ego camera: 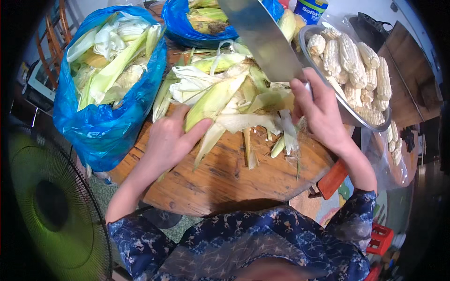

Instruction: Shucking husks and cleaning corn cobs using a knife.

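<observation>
My left hand (170,135) grips the near end of an ear of corn in its green husk (216,96), which lies slanting over a heap of loose husks. In my right hand (318,109) is the handle of a cleaver (265,40), mostly hidden by my fingers. Its broad metal blade is raised, pointing away from me and to the left, above the husk heap. Pale husk leaves (193,82) and a brownish-green leaf (272,102) lie between my hands on the round wooden table (211,182).
A blue plastic bag (102,140) full of husks stands at the left, another blue bag (200,40) of corn behind. A metal basin (379,124) of husked white corn (348,59) sits at the right, near a blue can (309,12). A fan (56,207) stands lower left, a red-orange chair part (332,179) by the table's right edge.
</observation>
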Motion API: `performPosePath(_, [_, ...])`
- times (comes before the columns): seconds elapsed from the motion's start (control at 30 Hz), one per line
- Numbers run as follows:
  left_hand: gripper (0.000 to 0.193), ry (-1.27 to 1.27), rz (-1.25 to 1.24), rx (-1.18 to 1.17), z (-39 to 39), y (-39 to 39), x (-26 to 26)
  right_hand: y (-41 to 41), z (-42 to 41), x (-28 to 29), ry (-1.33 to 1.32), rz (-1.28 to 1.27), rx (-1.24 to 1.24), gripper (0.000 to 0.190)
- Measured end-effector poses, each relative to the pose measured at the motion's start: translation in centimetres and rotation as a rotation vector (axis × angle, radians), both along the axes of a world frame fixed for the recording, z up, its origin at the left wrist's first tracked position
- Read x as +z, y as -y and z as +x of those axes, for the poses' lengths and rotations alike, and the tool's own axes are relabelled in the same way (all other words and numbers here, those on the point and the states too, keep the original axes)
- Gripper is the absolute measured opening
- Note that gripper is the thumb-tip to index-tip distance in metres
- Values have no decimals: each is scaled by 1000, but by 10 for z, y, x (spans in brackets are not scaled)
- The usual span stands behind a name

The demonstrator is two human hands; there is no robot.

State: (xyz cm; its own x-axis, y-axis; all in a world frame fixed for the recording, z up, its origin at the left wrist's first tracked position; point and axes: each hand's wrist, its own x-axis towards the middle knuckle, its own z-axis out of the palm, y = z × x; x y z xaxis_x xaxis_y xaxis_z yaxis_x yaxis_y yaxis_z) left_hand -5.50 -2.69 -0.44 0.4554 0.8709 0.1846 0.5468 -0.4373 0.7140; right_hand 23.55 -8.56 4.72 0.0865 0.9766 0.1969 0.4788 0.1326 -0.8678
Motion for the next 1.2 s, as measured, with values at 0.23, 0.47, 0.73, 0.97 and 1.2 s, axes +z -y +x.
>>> performPosePath(0.23, [49,-458,355,-53,28,-4,-11,-5,-10,-37,656,272,56,19])
performPosePath(0.47, [46,-602,330,-99,39,-6,-9,-10,-3,-17,538,234,62,18])
performPosePath(0.73, [44,-700,496,-40,40,6,-21,-12,-12,-1,393,581,34,21])
performPosePath(0.97, [42,-700,461,-18,40,8,-20,-34,-13,-38,677,72,193,28])
performPosePath(1.2, [38,-578,501,-80,54,4,-11,-28,-11,-41,722,98,165,24])
